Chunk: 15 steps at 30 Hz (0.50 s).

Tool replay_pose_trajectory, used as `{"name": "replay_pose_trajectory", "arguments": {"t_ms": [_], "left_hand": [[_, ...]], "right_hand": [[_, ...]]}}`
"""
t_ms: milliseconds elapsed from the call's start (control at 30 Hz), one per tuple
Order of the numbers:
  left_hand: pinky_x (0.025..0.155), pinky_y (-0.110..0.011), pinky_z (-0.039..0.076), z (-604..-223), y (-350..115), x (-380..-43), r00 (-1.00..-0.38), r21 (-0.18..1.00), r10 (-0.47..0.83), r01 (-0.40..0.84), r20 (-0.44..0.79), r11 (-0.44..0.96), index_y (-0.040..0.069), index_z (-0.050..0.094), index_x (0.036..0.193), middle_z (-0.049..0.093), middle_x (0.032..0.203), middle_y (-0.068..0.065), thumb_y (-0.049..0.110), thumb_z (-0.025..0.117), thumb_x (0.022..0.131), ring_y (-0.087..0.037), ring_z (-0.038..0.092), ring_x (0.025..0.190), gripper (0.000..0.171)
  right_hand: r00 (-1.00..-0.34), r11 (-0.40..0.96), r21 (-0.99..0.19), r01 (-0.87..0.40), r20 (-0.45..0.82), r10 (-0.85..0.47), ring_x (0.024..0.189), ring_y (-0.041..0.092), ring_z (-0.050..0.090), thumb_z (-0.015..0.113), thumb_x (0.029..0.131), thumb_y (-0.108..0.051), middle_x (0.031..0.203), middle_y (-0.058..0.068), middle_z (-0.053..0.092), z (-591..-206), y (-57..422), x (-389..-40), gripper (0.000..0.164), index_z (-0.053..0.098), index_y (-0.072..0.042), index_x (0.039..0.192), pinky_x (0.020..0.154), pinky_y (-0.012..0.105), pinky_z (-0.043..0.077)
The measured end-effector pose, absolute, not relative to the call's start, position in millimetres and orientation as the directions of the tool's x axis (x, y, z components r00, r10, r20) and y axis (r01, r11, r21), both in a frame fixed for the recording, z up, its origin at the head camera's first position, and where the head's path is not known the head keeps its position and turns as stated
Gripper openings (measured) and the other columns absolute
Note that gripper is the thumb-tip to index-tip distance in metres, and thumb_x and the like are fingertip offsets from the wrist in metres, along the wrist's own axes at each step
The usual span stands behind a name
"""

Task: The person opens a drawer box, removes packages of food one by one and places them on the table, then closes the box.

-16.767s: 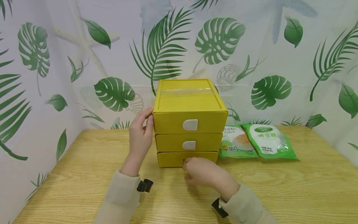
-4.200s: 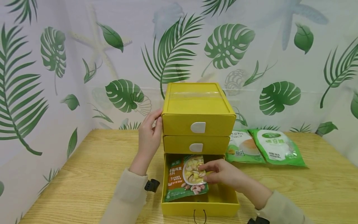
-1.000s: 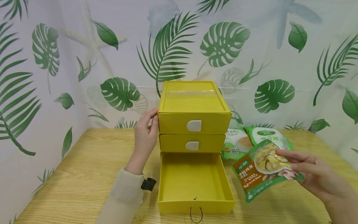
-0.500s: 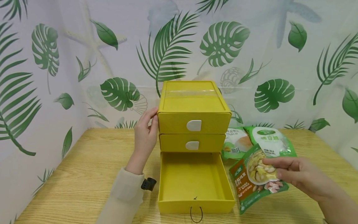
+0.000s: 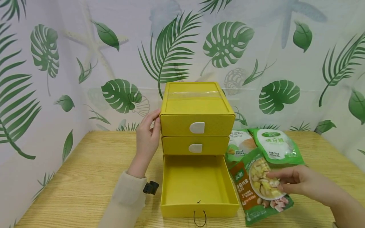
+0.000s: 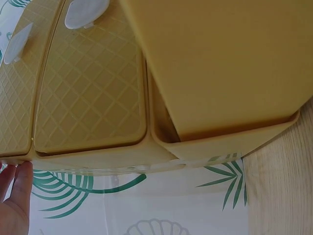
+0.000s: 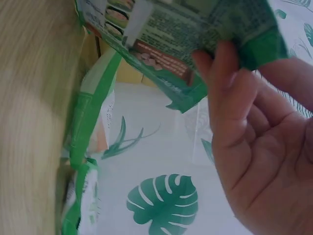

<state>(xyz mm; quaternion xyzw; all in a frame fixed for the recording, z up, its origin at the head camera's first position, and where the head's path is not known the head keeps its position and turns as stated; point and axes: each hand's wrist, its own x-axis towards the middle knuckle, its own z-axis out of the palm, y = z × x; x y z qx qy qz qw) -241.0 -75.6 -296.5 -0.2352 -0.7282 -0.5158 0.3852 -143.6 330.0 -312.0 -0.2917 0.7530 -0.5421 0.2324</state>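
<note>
A yellow three-drawer storage box (image 5: 196, 101) stands mid-table, its bottom drawer (image 5: 196, 180) pulled out with nothing inside. My left hand (image 5: 147, 139) rests against the box's left side near the top; in the left wrist view its fingertips (image 6: 22, 181) touch the box edge. My right hand (image 5: 306, 183) pinches a green and brown soup-mix packet (image 5: 258, 190) by its right edge, thumb and fingers on opposite faces. The packet is tilted, just right of the open drawer. In the right wrist view the packet's printed back (image 7: 166, 54) faces the camera.
Behind the packet lie a starch bag (image 5: 239, 142) and a white and green bag (image 5: 276, 145), side by side against the box's right. A black cord loop (image 5: 200, 218) hangs from the drawer front. A leaf-patterned cloth (image 5: 182, 47) rises behind the wooden table (image 5: 94, 177).
Earlier the bottom drawer was pulled out and the soup-mix packet lifted from it to the right. Over the last second the packet has moved slightly left and down. My left hand stays put.
</note>
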Motion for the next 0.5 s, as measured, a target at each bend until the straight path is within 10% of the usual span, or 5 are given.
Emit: {"name": "replay_pose_trajectory", "arguments": {"t_ms": [233, 500], "left_hand": [[0.063, -0.037, 0.053, -290, -73, -234, -0.609, 0.587, -0.057, 0.729, 0.791, 0.353, -0.009, 0.056, 0.110, 0.056, 0.110, -0.020, -0.002, 0.048, 0.089, -0.029, 0.055, 0.096, 0.024], [0.064, -0.040, 0.053, -273, -67, -213, -0.625, 0.596, -0.053, 0.712, 0.779, 0.372, -0.013, 0.054, 0.108, 0.055, 0.108, -0.024, -0.007, 0.046, 0.088, -0.032, 0.054, 0.094, 0.022]], "right_hand": [[-0.825, 0.622, -0.736, -0.268, -0.158, -0.543, 0.085, -0.002, 0.054, 0.054, 0.087, -0.006, 0.105, 0.029, 0.055, -309, 327, -139, 0.031, 0.054, 0.016, 0.108, 0.062, 0.027, 0.052], [-0.782, 0.667, -0.681, -0.301, -0.223, -0.581, 0.058, 0.001, 0.047, 0.057, 0.083, -0.005, 0.085, 0.008, 0.062, -316, 330, -141, 0.032, 0.054, 0.018, 0.106, 0.047, 0.022, 0.043]]}}
